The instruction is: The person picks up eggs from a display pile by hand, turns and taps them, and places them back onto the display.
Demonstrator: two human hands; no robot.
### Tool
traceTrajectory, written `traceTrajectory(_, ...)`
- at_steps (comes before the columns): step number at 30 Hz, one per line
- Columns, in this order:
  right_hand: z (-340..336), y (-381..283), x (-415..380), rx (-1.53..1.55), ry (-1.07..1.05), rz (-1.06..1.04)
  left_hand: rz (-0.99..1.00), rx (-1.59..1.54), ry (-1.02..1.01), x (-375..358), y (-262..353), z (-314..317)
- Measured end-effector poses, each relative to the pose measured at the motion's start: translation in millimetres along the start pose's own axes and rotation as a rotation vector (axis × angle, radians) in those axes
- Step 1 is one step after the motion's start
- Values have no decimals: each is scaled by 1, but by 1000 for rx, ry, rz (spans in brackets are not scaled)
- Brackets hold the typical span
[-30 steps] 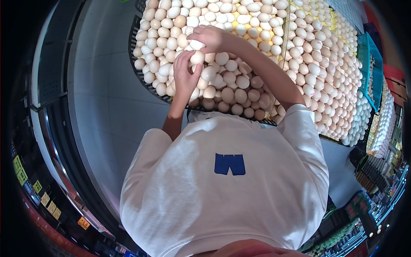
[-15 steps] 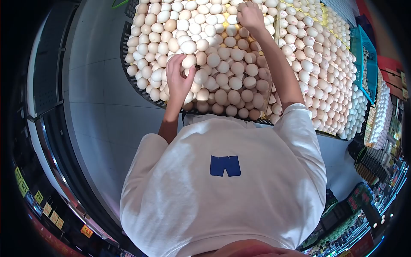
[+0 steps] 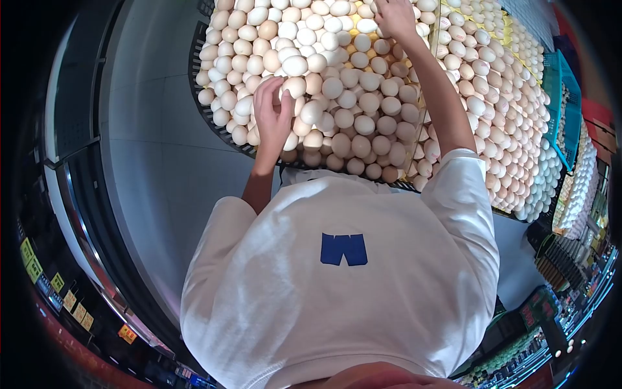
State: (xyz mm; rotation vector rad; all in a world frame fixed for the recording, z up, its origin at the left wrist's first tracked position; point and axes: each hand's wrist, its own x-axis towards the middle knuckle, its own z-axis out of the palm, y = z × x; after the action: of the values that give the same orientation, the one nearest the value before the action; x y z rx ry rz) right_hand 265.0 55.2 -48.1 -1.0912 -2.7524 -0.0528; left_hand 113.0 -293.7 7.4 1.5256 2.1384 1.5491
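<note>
Fingers and thumb of my left hand [image 3: 273, 115] are curled round the left side of a pale brown egg [image 3: 295, 86] on top of a heaped pile. White and brown eggs [image 3: 364, 124] lie closely around it. A larger white egg [image 3: 295, 65] rests just beyond the fingertips. My right hand [image 3: 395, 18] reaches to the far part of the same pile, at the top edge of the view. Its fingertips are cut off there, so whatever they touch is hidden. Yellow egg tray [image 3: 353, 31] shows between eggs near that hand.
A black slatted basket rim [image 3: 206, 118] borders the pile on the left and front. To the right, beyond a divider, stand rows of stamped eggs [image 3: 492, 107] and a teal crate [image 3: 552, 97]. Grey floor [image 3: 139, 168] and a dark display case [image 3: 74, 97] lie left.
The view has shifted, so the pile appears further right and higher. My left thumb has drawn in towards the pale brown egg. My right hand is now more cut off by the top edge.
</note>
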Motion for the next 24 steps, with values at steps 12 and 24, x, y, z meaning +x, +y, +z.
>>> traceTrajectory(12,-113,-144,-132,915,-126,-196,-107,-96,-16,-6,3,-2)
traceTrajectory(24,-111,-148,-160,763,28,-371,26,57,-41,-14,4,-7)
